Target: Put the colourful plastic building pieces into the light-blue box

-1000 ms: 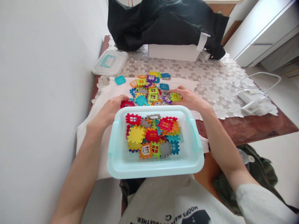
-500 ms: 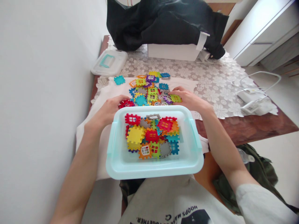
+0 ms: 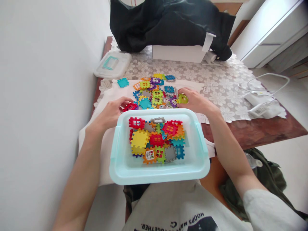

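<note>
Head view: left hand (image 3: 109, 113) curls its fingers around a red tile (image 3: 130, 106); right hand (image 3: 196, 101) pinches a green tile (image 3: 183, 98), both at the edges of the tile pile (image 3: 155, 93) on the surface, beyond the pale blue bin (image 3: 157, 173).

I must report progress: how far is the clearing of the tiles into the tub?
Done: many tiles lie in the tub. In hand: left hand on a red tile, right hand on a green tile. Left: the pile on the cloth.
</note>
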The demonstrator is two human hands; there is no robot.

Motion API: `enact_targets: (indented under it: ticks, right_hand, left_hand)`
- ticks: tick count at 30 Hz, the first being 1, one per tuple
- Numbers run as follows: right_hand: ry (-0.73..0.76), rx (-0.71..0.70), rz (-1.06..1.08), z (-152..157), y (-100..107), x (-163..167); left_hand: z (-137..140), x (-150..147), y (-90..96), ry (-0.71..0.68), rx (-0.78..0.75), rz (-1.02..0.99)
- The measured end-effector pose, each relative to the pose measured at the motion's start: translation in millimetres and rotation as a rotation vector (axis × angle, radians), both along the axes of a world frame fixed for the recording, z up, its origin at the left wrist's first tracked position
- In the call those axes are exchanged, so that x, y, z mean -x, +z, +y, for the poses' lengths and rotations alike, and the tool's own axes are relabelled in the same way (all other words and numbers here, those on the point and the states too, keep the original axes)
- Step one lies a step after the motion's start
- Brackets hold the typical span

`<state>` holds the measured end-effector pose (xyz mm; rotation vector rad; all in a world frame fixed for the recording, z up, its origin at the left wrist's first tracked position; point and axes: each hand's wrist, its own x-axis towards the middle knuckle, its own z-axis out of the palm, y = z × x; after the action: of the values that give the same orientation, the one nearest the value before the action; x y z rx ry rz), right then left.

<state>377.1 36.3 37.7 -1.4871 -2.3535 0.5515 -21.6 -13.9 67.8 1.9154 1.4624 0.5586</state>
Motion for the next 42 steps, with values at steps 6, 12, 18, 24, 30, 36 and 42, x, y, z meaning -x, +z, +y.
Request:
enact_targets:
  ticks: [6, 12, 18, 24, 30, 36, 42]
  right_hand:
    - [0.020, -0.010, 0.030, 0, -2, 0]
    - [0.030, -0.013, 0.151, 0, 2, 2]
    - [0.028, 0.034, 0.616, 7, -3, 3]
    - [0.213, 0.210, 1.049, -12, 17, 5]
    - [0.553, 0.430, 1.067, -21, 23, 11]
    - [0.816, 0.449, 0.996, -12, 24, 15]
    - [0.836, 0.489, 0.991, -15, 24, 17]
  left_hand:
    - [1, 3, -0.8, 0.061, -0.076, -0.052]
    - [4, 5, -8.8, 0.189, -0.172, -0.370]
    - [15, 0, -20.6, -0.019, -0.304, -1.022]
    - [1, -6, -12.8, -0.290, -0.144, -1.077]
    - [-12, -8, -7.4, -0.385, 0.004, -0.803]
    - [-14, -8, -2.6, -0.425, 0.041, -0.735]
    - [-12, -8, 6.0, -0.462, 0.025, -0.631]
